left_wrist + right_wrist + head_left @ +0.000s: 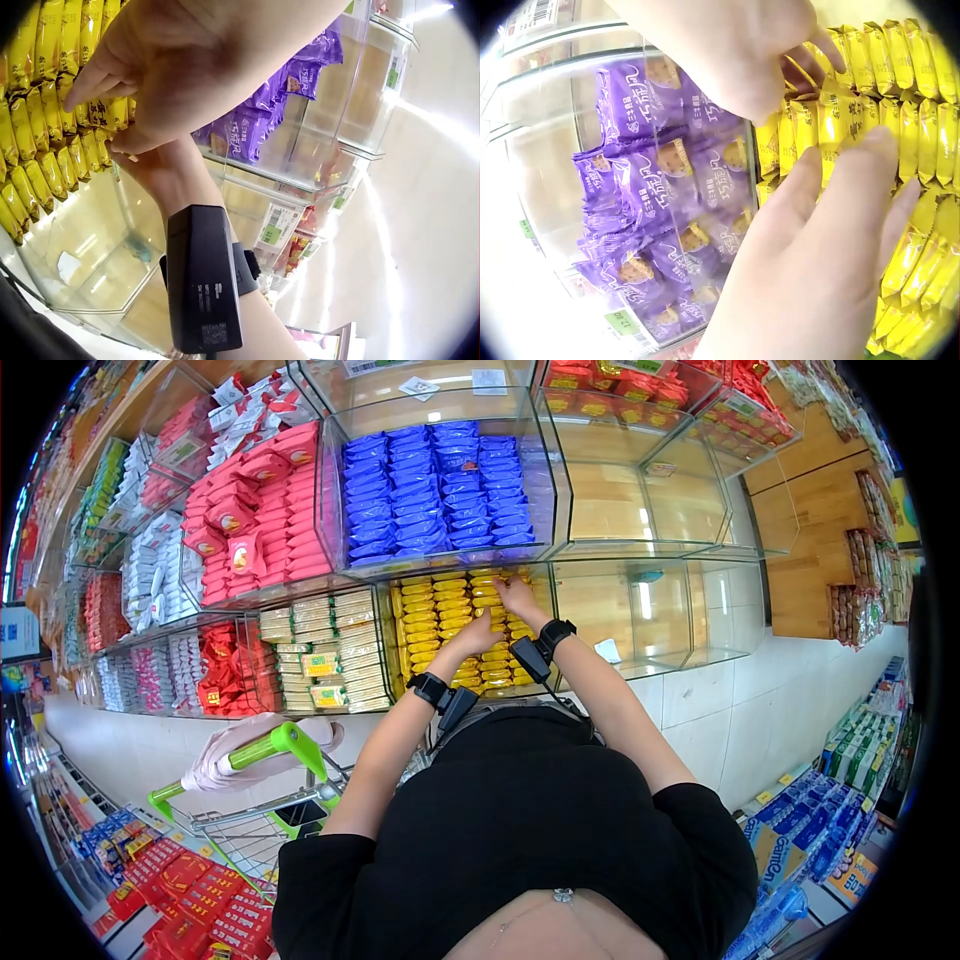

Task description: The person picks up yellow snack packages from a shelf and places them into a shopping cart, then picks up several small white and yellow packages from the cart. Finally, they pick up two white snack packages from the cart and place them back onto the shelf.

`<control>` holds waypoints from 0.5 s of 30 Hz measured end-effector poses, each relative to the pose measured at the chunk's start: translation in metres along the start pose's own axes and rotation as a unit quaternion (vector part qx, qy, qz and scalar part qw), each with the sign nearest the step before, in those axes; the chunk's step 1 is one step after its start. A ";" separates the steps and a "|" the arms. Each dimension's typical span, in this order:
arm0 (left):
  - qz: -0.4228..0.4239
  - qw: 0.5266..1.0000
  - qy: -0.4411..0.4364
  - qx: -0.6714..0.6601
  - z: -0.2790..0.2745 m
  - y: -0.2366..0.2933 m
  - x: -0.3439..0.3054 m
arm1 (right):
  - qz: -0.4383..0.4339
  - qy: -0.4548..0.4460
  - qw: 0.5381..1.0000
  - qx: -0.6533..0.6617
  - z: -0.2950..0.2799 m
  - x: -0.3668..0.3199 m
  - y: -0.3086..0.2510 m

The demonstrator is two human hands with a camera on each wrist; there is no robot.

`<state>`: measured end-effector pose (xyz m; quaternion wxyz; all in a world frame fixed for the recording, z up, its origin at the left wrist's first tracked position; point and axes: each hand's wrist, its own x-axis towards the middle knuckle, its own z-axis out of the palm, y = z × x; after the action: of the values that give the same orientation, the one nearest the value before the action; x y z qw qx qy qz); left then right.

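Both hands are over rows of small yellow wrapped snack packets (440, 610) in a clear-walled bin. My left hand (480, 632) reaches into the middle of the rows; its fingers are fairly straight and rest on the packet tops, as the right wrist view shows with the left hand (810, 247) in the foreground. Farther right and back, near the bin's side wall, is my right hand (518, 598). In the right wrist view the right hand (742, 52) has its fingers bent, with a yellow packet (799, 86) between thumb and fingers.
Purple-blue packets (440, 490) fill the bin above. Pale wrapped packs (320, 645) lie in the bin to the left, and pink packets (255, 510) above those. A bare wooden-bottomed bin (610, 610) adjoins on the right. A green-handled shopping cart (265, 750) stands at the left.
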<state>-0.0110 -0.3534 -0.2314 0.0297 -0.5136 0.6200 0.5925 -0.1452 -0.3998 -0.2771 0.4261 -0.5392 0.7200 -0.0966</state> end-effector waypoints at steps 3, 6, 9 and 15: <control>0.023 0.999 0.033 0.023 0.004 -0.010 0.005 | -0.011 0.010 1.000 -0.017 0.003 0.007 0.004; 0.035 0.998 0.045 0.021 0.008 -0.015 0.009 | -0.025 0.014 1.000 -0.004 0.000 0.006 0.004; 0.023 0.999 0.044 0.003 0.009 -0.015 0.009 | 0.008 -0.020 0.998 0.066 -0.005 0.000 0.000; 0.036 0.998 0.046 -0.017 0.007 -0.015 0.004 | 0.021 -0.024 0.996 0.083 0.005 0.008 0.007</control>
<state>-0.0067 -0.3470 -0.2467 -0.0285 -0.5181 0.6282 0.5798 -0.1467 -0.4021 -0.2884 0.4883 -0.4889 0.7104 -0.1337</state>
